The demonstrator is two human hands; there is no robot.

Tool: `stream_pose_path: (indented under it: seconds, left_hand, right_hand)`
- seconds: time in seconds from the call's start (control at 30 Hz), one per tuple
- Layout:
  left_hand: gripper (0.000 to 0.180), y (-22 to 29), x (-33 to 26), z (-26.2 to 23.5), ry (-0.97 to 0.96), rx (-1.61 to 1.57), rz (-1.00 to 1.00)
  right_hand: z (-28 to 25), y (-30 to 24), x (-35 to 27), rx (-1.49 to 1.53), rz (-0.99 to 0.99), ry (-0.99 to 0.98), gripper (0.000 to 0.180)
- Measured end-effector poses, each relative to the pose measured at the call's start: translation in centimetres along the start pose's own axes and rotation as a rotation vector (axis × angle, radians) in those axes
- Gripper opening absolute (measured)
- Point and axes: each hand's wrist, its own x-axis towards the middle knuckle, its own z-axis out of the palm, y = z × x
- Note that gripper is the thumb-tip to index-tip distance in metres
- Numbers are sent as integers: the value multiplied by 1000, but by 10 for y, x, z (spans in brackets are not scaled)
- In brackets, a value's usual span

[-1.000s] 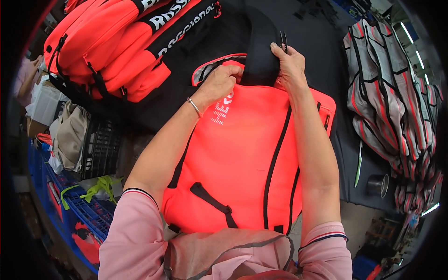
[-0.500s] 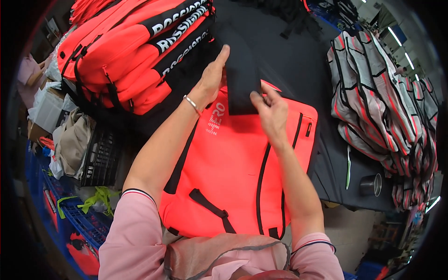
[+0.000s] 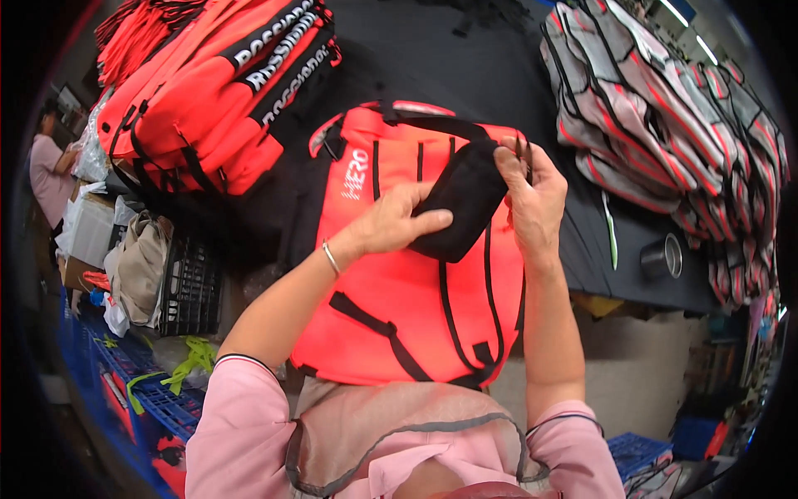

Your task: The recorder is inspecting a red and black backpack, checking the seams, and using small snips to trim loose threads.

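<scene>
A bright red-orange backpack (image 3: 382, 291) with black straps and zips lies on the black-covered table in front of me. Over its upper part I hold up a black fabric flap (image 3: 462, 208). My left hand (image 3: 391, 223) grips the flap's left side, thumb on top and fingers hidden behind it. At the flap's upper right corner my right hand (image 3: 536, 195) is closed, thumb against the fabric. A slim dark pointed tool (image 3: 523, 150) sticks up between its fingers; its kind is too small to tell. Beyond the flap, a black strap (image 3: 445, 125) runs across the bag's top.
Similar red bags (image 3: 199, 108) are piled at the far left, grey bags with red trim (image 3: 632, 116) at the right. Near the table's right edge are a metal cup (image 3: 662, 258) and a thin green-white tool (image 3: 611, 231). A black crate (image 3: 191, 287) stands left; another person (image 3: 51, 170) is beyond.
The black flap has turned from upright to slanted and come nearer. My left hand has moved from beside it onto its face; my right hand has shifted to its upper right corner. The bag's top now shows.
</scene>
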Motion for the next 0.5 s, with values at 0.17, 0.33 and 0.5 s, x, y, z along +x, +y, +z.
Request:
stream_pose_path:
  seconds: [0.17, 0.33, 0.5]
  left_hand:
    - [35, 3, -33, 22, 58, 135, -62]
    - [31, 13, -33, 48, 165, 171, -155]
    - [32, -12, -50, 59, 293, 515, 260]
  right_hand:
    - [-27, 16, -29, -52, 112, -139, 21]
    - [-28, 18, -46, 91, 254, -199, 17]
    - [-24, 54, -65, 279, 407, -258, 19]
